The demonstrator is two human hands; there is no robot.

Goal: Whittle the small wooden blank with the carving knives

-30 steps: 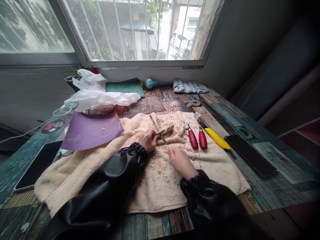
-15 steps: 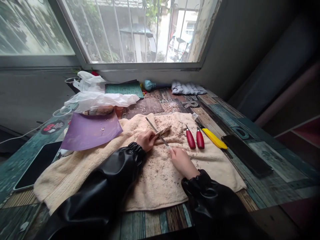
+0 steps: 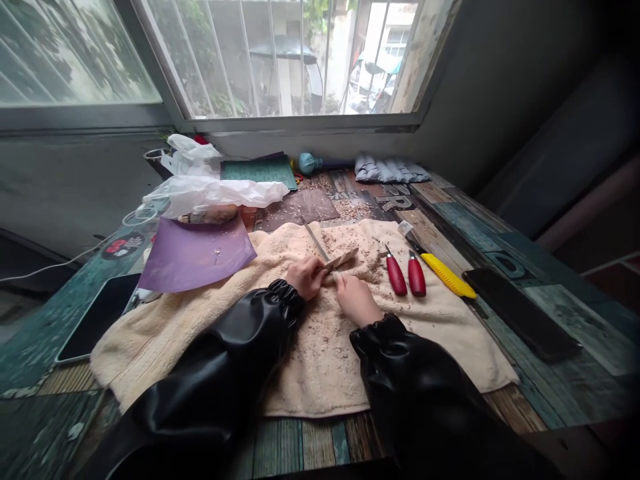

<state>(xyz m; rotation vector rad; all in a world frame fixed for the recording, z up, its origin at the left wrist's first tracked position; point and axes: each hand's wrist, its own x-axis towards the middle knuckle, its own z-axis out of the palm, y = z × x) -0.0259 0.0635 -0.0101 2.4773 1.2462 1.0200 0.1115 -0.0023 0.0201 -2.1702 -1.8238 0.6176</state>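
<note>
My left hand (image 3: 306, 277) is closed on a thin, pointed piece of wood (image 3: 345, 258) whose tip sticks out to the right. In my closed right hand (image 3: 357, 300) is the near end of a slim metal file (image 3: 314, 238), its grip hidden by the fingers. The file crosses the wood and points away from me, with its far end above the towel. Both hands are close together over a cream towel (image 3: 325, 387) strewn with wood shavings. To their right lie two carving knives with red handles, one (image 3: 396, 275) beside the other (image 3: 417, 276).
A yellow-handled tool (image 3: 449, 275) and a black phone (image 3: 523, 313) lie on the right. Purple sandpaper (image 3: 197, 257), a tablet (image 3: 97, 320) and a white plastic bag (image 3: 220, 193) are on the left. At the back are a green mat (image 3: 260, 172) and a grey padded bundle (image 3: 391, 169).
My right hand has pushed forward and left, close to my left hand, sliding the file across the wood. My left hand still grips the wood. The whole view has shifted slightly.
</note>
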